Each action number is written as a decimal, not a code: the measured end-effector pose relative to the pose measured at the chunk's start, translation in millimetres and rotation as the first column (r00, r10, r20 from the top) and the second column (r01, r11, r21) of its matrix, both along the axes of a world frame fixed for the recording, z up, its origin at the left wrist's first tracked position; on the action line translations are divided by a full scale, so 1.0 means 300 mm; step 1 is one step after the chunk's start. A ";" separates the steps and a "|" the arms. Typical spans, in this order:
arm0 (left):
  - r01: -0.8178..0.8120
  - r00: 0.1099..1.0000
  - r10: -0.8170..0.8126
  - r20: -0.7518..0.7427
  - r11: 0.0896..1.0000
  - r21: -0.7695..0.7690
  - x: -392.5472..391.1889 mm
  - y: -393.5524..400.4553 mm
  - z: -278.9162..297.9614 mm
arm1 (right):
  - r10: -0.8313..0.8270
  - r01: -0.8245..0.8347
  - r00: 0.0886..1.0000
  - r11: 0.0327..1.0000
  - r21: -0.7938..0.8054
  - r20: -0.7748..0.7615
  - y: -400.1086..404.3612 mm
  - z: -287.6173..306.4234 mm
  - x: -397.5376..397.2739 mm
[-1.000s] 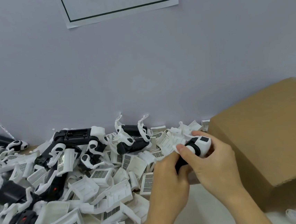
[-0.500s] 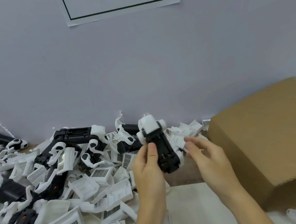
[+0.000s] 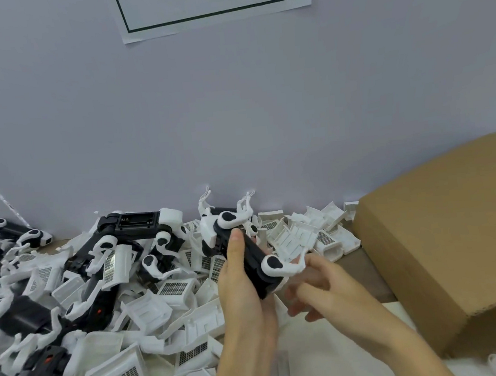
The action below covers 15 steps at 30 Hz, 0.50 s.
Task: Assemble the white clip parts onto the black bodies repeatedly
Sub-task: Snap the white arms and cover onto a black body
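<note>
Covering the left of the table (image 3: 342,360), a heap of white clip parts (image 3: 171,289) lies mixed with black bodies (image 3: 136,225) against the wall (image 3: 233,113). Near the middle, the left hand (image 3: 243,291) grips one black body (image 3: 252,263), thumb laid along its top, holding it tilted above the heap; white clips sit on both of its ends. Just beside it, the right hand (image 3: 320,287) has loosely bent fingers at the lower white clip (image 3: 278,266); whether they pinch it is unclear. A cardboard box (image 3: 445,235) stands at the right.
</note>
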<state>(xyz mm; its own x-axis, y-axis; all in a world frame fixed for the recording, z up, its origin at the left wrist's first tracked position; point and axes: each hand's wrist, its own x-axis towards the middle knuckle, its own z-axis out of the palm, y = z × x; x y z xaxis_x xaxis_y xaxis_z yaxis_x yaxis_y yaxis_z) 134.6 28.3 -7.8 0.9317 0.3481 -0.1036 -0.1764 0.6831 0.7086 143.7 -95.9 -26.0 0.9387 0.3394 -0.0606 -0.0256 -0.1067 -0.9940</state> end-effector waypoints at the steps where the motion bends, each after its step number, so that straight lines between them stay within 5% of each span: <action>1: -0.006 1.000 0.006 0.005 1.000 -0.007 0.000 -0.002 -0.001 | 0.006 -0.005 0.999 1.000 0.021 -0.041 0.003 -0.001 0.001; 8: -0.015 1.000 0.015 -0.016 0.999 0.037 -0.001 -0.016 -0.011 | 0.024 0.044 0.973 0.957 0.285 -0.231 0.018 0.014 0.003; 15: 0.283 0.959 -0.277 -0.057 0.940 0.188 -0.009 -0.017 -0.035 | 0.095 -0.031 0.976 0.950 0.312 -0.195 0.005 0.016 -0.001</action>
